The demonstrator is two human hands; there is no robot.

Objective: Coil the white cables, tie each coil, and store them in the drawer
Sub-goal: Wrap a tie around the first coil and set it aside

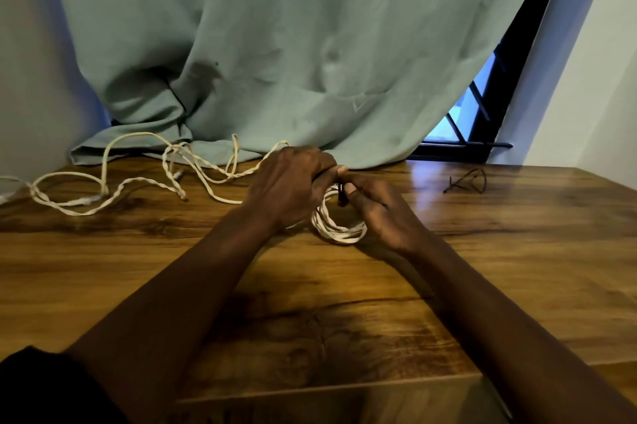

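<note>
Hands together, mid-table (517,285), near the back edge. Left hand (293,182) grips the coil (339,232) at its far side; right hand (382,213) pinches the dark tie (341,196) there. Loops lie between the wrists, toward the near edge. Loose cable (138,182) sprawls toward the back-left corner, left hand nearer.

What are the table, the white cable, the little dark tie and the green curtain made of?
The table looks like wood or wood-print laminate, glossy: grain streaks, window glare. The white cable seems plastic-coated strands twisted together, matte. The dark tie is too small to tell. The curtain is soft woven cloth, matte; it folds and creases.
</note>
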